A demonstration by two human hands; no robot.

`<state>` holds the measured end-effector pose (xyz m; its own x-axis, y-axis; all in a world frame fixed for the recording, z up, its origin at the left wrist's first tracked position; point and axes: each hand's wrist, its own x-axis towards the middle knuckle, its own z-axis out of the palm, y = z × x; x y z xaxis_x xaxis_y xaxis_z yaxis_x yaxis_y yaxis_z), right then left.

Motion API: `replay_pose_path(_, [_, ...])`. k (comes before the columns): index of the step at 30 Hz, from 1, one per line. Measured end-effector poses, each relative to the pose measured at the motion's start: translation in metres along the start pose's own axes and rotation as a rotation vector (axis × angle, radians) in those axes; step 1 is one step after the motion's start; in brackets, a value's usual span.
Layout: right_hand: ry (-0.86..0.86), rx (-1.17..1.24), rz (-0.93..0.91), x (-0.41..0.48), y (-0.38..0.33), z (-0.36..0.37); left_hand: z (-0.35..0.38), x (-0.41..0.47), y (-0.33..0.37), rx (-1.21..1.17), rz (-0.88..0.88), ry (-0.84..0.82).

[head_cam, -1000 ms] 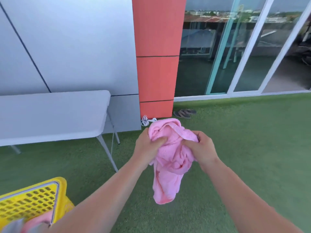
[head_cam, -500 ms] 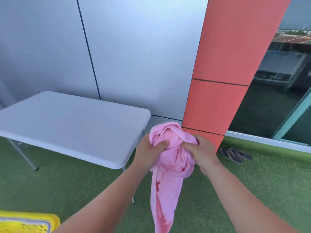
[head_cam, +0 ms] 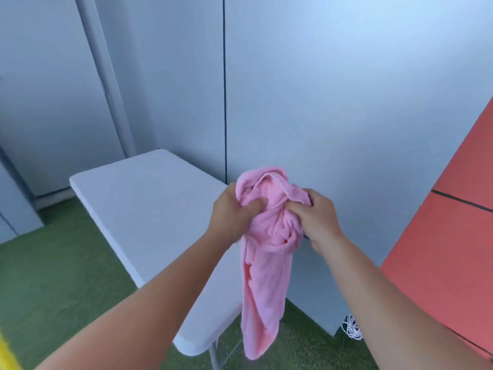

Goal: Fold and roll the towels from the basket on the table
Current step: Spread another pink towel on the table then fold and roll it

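Observation:
A crumpled pink towel [head_cam: 264, 265] hangs in the air in front of me, its bunched top at chest height and its long tail dangling past the table's near right corner. My left hand [head_cam: 230, 216] grips the bunched top from the left, thumb pressed into the cloth. My right hand [head_cam: 317, 218] grips the same bunch from the right. The white folding table [head_cam: 149, 209] stands to the left and below, its top bare. Only a yellow sliver of the basket [head_cam: 5, 353] shows at the bottom left edge.
A grey panelled wall [head_cam: 320, 102] rises right behind the table, with an orange column [head_cam: 453, 249] at the right. Green artificial turf [head_cam: 53, 276] covers the floor. A coiled white cord [head_cam: 352, 328] lies at the wall's foot. A table leg [head_cam: 216, 355] shows under the near corner.
The view has swung left and closer to the table, which now lies under my left forearm. Both hands keep the same grip on the towel; the basket has slid almost out of view.

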<state>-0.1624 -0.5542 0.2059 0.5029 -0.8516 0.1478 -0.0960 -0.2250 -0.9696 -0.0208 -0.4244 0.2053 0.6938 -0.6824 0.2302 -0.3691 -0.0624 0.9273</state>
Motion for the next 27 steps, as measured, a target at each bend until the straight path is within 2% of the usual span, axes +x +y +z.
replay_pose_path(4, [-0.147,0.062,-0.104,0.084,-0.026,0.037,-0.015,0.059,0.013,0.090,-0.004,0.198])
replay_pose_path(11, [-0.417,0.204,-0.345,0.188,-0.077,0.149,-0.083,0.142,0.014,0.201,0.044,0.553])
replay_pose_path(14, [-0.480,0.233,-0.448,0.220,-0.091,0.187,-0.110,0.171,0.007,0.214,0.083,0.632])
replay_pose_path(17, [-0.424,0.101,-0.516,0.250,-0.088,0.207,-0.124,0.191,-0.009,0.190,0.101,0.613])
replay_pose_path(19, [-0.393,-0.003,-0.479,0.271,-0.074,0.209,-0.133,0.200,-0.034,0.171,0.009,0.549])
replay_pose_path(22, [-0.452,-0.179,-0.459,0.300,-0.038,0.205,-0.152,0.198,-0.080,0.290,-0.247,0.505])
replay_pose_path(27, [-0.770,-0.474,-0.448,0.334,0.057,0.214,-0.148,0.167,-0.150,0.452,-0.556,0.428])
